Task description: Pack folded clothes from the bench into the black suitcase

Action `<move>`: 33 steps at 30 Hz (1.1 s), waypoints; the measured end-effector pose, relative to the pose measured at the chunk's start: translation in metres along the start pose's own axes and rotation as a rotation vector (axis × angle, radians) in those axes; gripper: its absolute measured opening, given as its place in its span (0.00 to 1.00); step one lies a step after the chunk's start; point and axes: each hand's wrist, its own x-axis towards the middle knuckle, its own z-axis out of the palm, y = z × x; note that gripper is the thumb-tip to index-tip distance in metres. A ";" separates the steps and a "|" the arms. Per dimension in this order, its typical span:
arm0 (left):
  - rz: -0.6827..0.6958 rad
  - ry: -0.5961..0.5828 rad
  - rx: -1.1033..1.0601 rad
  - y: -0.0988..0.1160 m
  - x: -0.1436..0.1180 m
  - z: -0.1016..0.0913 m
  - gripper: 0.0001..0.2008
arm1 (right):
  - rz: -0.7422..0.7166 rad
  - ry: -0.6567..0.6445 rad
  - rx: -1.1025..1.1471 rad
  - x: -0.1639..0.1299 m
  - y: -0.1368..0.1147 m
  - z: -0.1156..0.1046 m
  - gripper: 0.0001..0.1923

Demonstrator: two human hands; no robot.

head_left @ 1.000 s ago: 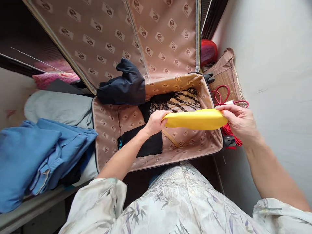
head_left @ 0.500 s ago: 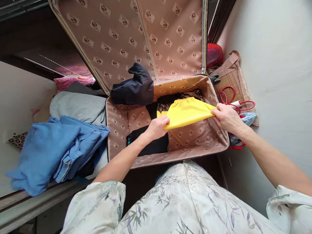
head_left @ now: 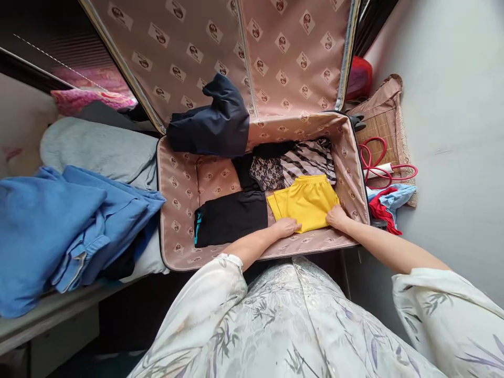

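1. The folded yellow garment [head_left: 305,202] lies flat on the floor of the open suitcase [head_left: 181,184], in its near right part, with its near edge just beside the suitcase's front wall.
2. The left hand [head_left: 286,227] rests at the garment's near left corner, fingers flat and pointing right along the near edge; it looks to be pressing down, not pinching, though I cannot tell whether any cloth is caught under the fingers.
3. The right hand [head_left: 336,216] sits at the near right corner, fingers curled onto the cloth; from this view I cannot tell whether it grips the corner or only touches it.
4. Both hands therefore lie on the near side of the garment, which stretches away from them toward the back of the suitcase. Its longer side runs left to right, from hand to hand.
5. The two hands are about equally close, each on its own corner.
6. Just left of the garment, touching or nearly so, lies a folded black garment [head_left: 230,216].
7. Behind it are a dark lace piece [head_left: 268,173] and a striped cloth [head_left: 311,157].
8. A navy garment [head_left: 210,123] hangs over the suitcase's back rim, well apart from the hands.
9. Blue clothes [head_left: 59,226] lie piled on the bed [head_left: 98,147] at the left.
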 end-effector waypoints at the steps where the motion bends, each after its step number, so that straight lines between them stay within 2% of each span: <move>1: -0.004 -0.034 -0.036 0.000 -0.002 0.000 0.16 | -0.006 -0.029 0.012 0.000 0.000 0.001 0.17; 4: -0.024 -0.153 -0.103 -0.001 -0.006 -0.008 0.16 | -0.038 -0.111 0.054 0.001 -0.003 -0.003 0.16; 7: -0.066 -0.258 -0.061 -0.001 -0.010 -0.020 0.22 | -0.089 -0.162 0.097 0.008 -0.008 -0.017 0.25; 8: -0.079 -0.239 -0.044 -0.001 -0.012 -0.023 0.25 | -0.103 -0.144 0.109 0.010 -0.010 -0.023 0.30; 10: -0.094 -0.100 -0.032 0.000 -0.015 -0.023 0.30 | -0.095 -0.010 0.120 0.015 -0.016 -0.031 0.41; 12: -0.125 0.056 -0.040 -0.001 -0.018 -0.016 0.36 | 0.012 0.186 0.104 0.020 -0.020 -0.033 0.52; 14: -0.176 0.100 -0.039 -0.003 -0.019 -0.007 0.37 | 0.164 0.310 0.065 0.026 -0.025 -0.029 0.58; 17: -0.208 0.076 -0.047 -0.006 -0.018 0.003 0.35 | 0.293 0.295 0.019 0.035 -0.029 -0.017 0.66; 20: -0.178 0.087 -0.083 -0.009 -0.019 0.004 0.33 | 0.285 0.279 0.011 0.039 -0.033 -0.008 0.69; 23: -0.117 0.093 -0.094 -0.012 -0.025 0.002 0.29 | 0.267 0.274 0.029 0.034 -0.034 -0.010 0.66; 25: -0.082 0.071 -0.085 -0.014 -0.030 0.000 0.28 | 0.246 0.254 0.070 0.027 -0.032 -0.019 0.62; 27: -0.066 0.047 -0.085 -0.016 -0.035 -0.001 0.28 | 0.206 0.301 0.099 0.018 -0.027 -0.035 0.46; 29: -0.069 0.044 -0.082 -0.018 -0.038 -0.004 0.25 | 0.182 0.453 0.081 0.012 -0.022 -0.053 0.26; 30: -0.076 0.065 -0.070 -0.019 -0.040 -0.005 0.22 | 0.169 0.538 0.059 0.011 -0.021 -0.060 0.19; 32: -0.059 0.128 -0.016 -0.021 -0.043 -0.008 0.15 | 0.082 0.616 0.016 0.010 -0.021 -0.069 0.16; 33: -0.036 0.151 0.019 -0.023 -0.045 -0.009 0.14 | -0.001 0.577 0.004 0.010 -0.023 -0.068 0.15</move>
